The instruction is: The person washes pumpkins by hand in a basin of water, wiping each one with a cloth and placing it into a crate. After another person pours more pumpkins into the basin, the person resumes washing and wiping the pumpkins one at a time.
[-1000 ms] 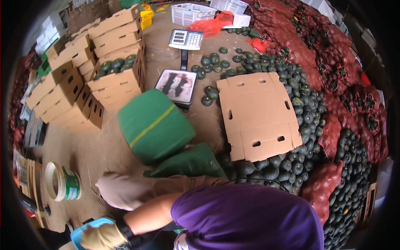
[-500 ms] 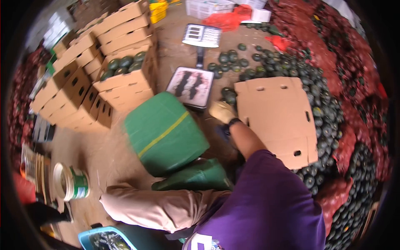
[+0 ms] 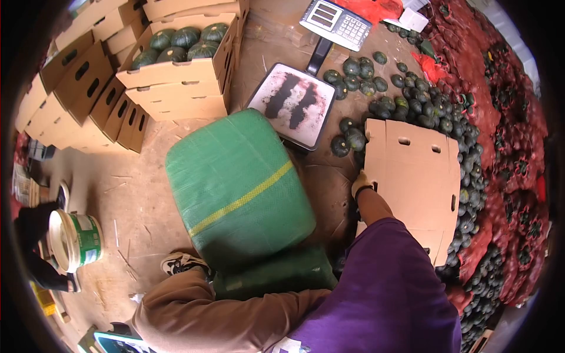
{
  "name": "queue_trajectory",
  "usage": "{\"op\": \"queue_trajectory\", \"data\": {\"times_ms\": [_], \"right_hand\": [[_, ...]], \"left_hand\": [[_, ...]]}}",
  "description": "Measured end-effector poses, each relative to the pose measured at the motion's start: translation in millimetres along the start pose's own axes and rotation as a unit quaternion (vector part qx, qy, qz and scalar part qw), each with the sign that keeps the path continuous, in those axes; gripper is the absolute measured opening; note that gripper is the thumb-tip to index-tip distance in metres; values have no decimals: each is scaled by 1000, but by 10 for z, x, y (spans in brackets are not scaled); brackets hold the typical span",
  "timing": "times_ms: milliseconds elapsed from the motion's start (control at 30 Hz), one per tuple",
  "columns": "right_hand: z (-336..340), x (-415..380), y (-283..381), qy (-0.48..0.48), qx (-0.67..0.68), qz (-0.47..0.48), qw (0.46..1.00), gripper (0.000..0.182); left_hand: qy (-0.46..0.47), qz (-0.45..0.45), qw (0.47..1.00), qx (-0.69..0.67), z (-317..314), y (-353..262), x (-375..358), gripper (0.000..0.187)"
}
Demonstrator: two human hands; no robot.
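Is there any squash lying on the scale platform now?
No. The scale platform is bare except for dark smears, and the squashes lie on the floor beside it.

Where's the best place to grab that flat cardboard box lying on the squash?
Grip the flat cardboard box by its near left edge, where the right hand already rests. It lies flat atop the squash pile, so that edge overhangs, free.

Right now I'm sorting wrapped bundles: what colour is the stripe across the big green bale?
Yellow, on the bale, head view.
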State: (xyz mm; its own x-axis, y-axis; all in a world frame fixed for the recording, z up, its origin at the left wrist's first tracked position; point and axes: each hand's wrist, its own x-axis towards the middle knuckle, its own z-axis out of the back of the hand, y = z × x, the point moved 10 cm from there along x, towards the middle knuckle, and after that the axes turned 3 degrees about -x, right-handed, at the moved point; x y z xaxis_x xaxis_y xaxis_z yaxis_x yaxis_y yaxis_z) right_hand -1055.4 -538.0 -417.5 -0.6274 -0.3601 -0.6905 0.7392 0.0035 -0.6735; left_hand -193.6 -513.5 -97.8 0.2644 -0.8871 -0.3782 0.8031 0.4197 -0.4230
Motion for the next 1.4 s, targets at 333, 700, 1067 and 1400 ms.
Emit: {"op": "queue_trajectory", "data": {"times_ms": [333,700,1067,1400], "right_hand": [[-1005,-242,-1639,255,-320,-144,901,55],[-2790,-2203,-2560,305,-153,-90,936,55],[-4296,-1036,-1606,395,-40,-76,915,46],[-108,-943,-1661,-356,42,178,916,24]], "left_hand": [[23,32,999,-25,-200,209,-57,33],[27,22,999,-40,-251,417,-264,34],[2,21,999,-35,-300,447,-732,35],[58,-160,982,78,-466,562,-1587,36]]}}
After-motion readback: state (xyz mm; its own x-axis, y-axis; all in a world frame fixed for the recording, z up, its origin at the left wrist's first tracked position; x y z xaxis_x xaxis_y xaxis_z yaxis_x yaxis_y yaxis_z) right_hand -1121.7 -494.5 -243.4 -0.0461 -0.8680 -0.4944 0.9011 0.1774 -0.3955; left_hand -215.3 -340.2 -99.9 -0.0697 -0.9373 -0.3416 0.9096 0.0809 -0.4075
